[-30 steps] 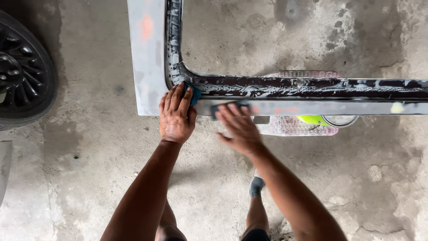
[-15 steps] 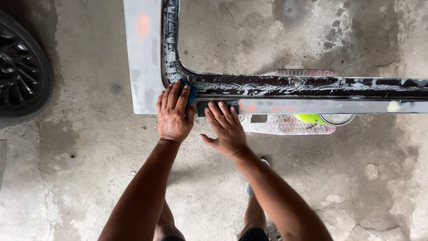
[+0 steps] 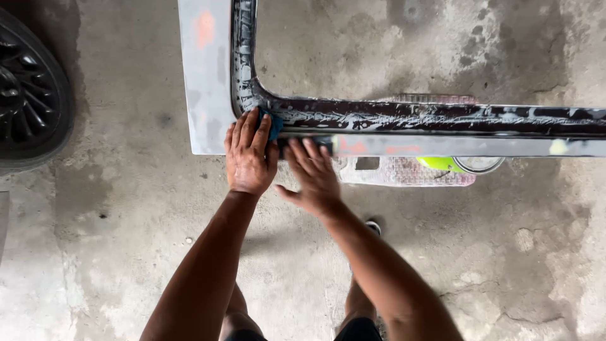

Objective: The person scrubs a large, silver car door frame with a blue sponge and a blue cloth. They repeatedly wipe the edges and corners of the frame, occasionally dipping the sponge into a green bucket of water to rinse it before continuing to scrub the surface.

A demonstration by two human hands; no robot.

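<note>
Wet-sanding / scrubbing a grey car body panel (image 3: 208,95), by the look of it a door frame with a window opening, propped above the concrete floor (image 3: 126,240).

Hands:
- Left hand (image 3: 250,155) flat on the inside corner of the frame, fingers together, pressing a blue pad (image 3: 275,125) against the metal. Only an edge of the pad shows past the fingertips. Grip is a flat press, not a pinch.
- Right hand (image 3: 314,175) just beside it, fingers spread on the lower rail (image 3: 442,146), holding nothing. Looks like it is bracing the panel.

Progress, judged from the surface:
- Dark inner channel (image 3: 410,117) along the rail and up the upright is streaked with whitish slurry, so it reads as already gone over with something wet.
- Outer grey faces are dull, with orange-red patches (image 3: 204,28) showing through on the upright and on the rail near the right hand. Reads as rubbed through to an under-layer or spot filler; can't tell which.
- Slurry not wiped or rinsed off. Pad sits at the corner, so that's the spot in hand. The rail runs out of view to the right, so its far end can't be judged.

Containers:
- Pale mesh basket (image 3: 404,173) on the floor under the rail, mostly hidden by it.
- On or in it: a yellow-green round thing (image 3: 439,163) and a round clear-rimmed tub (image 3: 478,165). Contents of the tub not visible.

Also: a car wheel (image 3: 28,95) at the left edge, well apart from the panel. Person's foot (image 3: 372,226) on the floor below the right forearm.
</note>
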